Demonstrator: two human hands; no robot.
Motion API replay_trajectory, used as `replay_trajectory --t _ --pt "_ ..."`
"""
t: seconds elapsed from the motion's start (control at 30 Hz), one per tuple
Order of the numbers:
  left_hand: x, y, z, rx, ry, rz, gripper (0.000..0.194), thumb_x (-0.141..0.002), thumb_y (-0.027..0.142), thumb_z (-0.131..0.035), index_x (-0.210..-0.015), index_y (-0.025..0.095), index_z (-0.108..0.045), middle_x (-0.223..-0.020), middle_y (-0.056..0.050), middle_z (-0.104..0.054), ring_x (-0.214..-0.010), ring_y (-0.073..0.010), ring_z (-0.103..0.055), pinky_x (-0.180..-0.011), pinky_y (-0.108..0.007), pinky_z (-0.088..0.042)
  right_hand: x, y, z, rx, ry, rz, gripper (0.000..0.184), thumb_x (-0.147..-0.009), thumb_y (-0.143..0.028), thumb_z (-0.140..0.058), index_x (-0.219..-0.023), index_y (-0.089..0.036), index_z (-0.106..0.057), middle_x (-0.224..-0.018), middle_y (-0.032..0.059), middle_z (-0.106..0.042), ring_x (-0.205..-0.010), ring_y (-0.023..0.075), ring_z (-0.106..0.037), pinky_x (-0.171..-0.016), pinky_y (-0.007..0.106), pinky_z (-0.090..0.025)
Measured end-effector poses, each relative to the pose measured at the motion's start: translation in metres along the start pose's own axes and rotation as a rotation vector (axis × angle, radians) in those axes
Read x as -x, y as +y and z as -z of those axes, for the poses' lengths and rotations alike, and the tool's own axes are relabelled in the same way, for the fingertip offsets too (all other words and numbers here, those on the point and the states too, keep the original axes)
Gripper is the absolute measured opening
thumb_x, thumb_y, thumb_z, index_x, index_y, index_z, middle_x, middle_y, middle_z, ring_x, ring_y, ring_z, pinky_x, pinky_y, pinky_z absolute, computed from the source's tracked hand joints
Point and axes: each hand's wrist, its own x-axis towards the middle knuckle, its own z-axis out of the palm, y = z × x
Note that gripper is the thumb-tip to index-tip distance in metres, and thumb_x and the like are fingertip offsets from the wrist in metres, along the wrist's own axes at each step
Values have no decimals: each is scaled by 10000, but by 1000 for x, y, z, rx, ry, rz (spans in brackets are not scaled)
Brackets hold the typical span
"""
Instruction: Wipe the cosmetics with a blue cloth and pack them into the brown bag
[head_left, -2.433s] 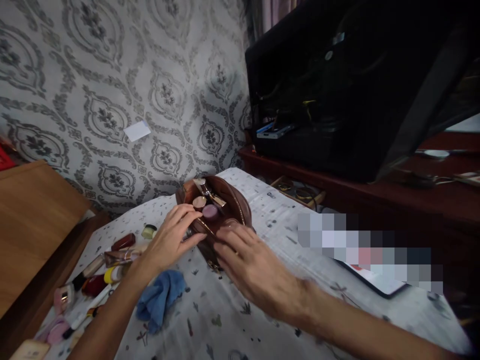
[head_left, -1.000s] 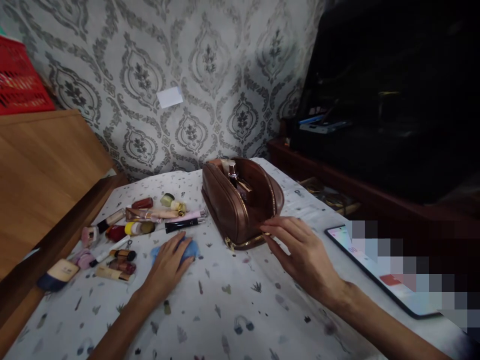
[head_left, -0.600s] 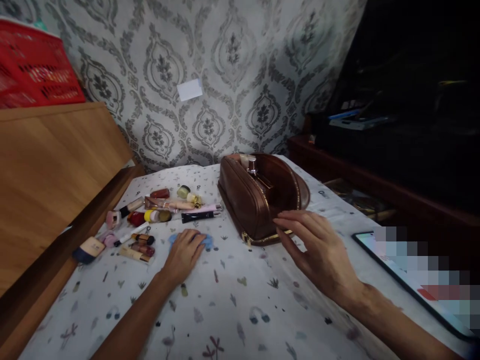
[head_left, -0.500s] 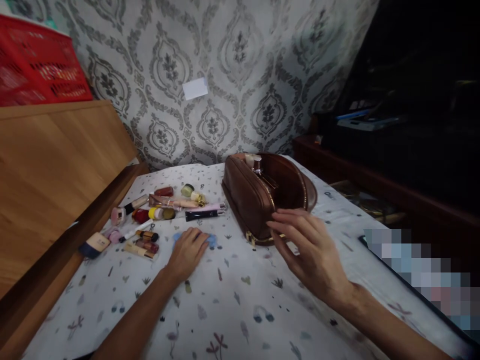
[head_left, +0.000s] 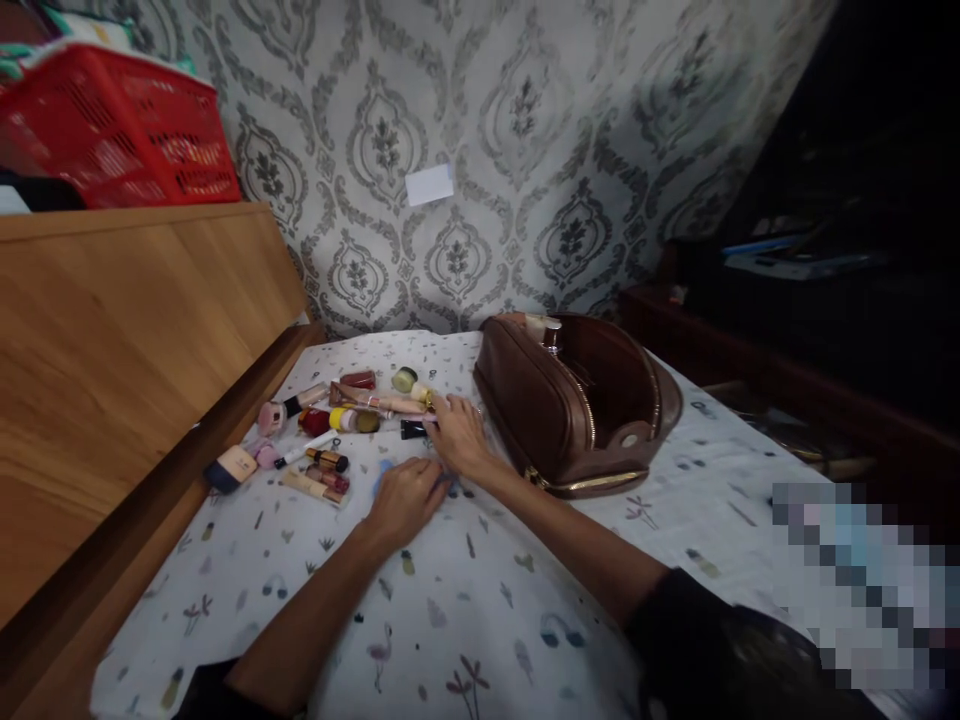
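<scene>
My left hand point(head_left: 409, 495) lies over a crumpled blue thing point(head_left: 384, 468), perhaps a cloth, mostly hidden under the fingers. My right hand point(head_left: 459, 438) reaches across with fingers stretched out over a black tube point(head_left: 412, 429), covering its right end; its fingertips are near a small bottle with a gold cap point(head_left: 427, 398). Whether they touch either is unclear. To the right stands a brown toiletry bag point(head_left: 532, 410), unzipped, with a silver-capped bottle point(head_left: 553, 335) inside. Left of my hands lie several cosmetics, among them a pink-beige tube point(head_left: 386, 402) and a navy-and-beige container point(head_left: 231, 468).
A printed white sheet point(head_left: 465, 560) covers the surface. Along the left runs a wooden panel point(head_left: 150, 310) with a red basket point(head_left: 150, 130) above it. A patterned wall point(head_left: 480, 120) closes the back; dark furniture point(head_left: 750, 370) stands at right.
My right hand has moved left from the bag's front to the black tube. My left hand stays on the blue thing. The view has shifted somewhat left.
</scene>
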Motion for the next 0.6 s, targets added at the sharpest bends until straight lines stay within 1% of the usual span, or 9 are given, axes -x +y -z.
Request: replay_trajectory --t 0.07,0.13,0.23,0.3,0.4,0.5,0.6 --pt "0 0 0 11 -3 11 203 -974 286 -451 -872 188 -597 -849 -46 -679 -809 -182 -646 -687 -286 -472 -14 -5 -5 7 -7 -22 341 -951 -331 -487 -1248 -188 -576 -1193 148 -630 -1156 294 -541 -972 399 -392" --pt "-1 0 0 23 -9 18 211 -976 289 -447 -864 190 -596 -854 -44 -681 -822 -183 -648 -693 -285 -472 -24 -4 -11 8 -16 -38 314 -944 -354 -510 -1195 -191 -603 -1110 141 -673 -1092 285 -583 -942 389 -390" --pt "0 0 1 34 -8 18 231 -980 305 -439 -851 190 -592 -851 -45 -680 -823 -185 -648 -695 -283 -470 -29 4 -18 -16 -8 -28 281 -955 -324 -494 -1176 -200 -614 -1037 124 -706 -1013 258 -625 -901 366 -390" --pt "0 -1 1 44 11 14 246 -981 318 -437 -836 190 -590 -831 -48 -674 -804 -187 -643 -684 -285 -467 -27 11 -19 -50 11 6 284 -956 -270 -482 -1205 -211 -606 -1028 104 -715 -994 238 -632 -893 349 -389" --pt "0 -3 -1 75 57 12 252 -978 320 -443 -815 192 -587 -799 -47 -663 -771 -188 -631 -661 -287 -459 -22 20 -17 -118 55 77 317 -943 -211 -491 -1245 -225 -588 -1068 71 -712 -1024 216 -615 -917 327 -382" --pt "0 -5 -3 115 124 18 261 -978 314 -435 -799 196 -584 -793 -43 -655 -760 -183 -616 -662 -289 -453 -14 22 -13 -180 95 133 316 -962 -227 -469 -1258 -198 -576 -1082 73 -703 -1004 207 -607 -901 313 -399" --pt "-1 -8 0 148 234 50 289 -989 308 -403 -794 196 -584 -780 -40 -641 -761 -178 -595 -690 -292 -450 -2 22 -8 -214 113 181 312 -975 -251 -455 -1253 -174 -575 -1062 83 -697 -975 211 -600 -873 313 -414"
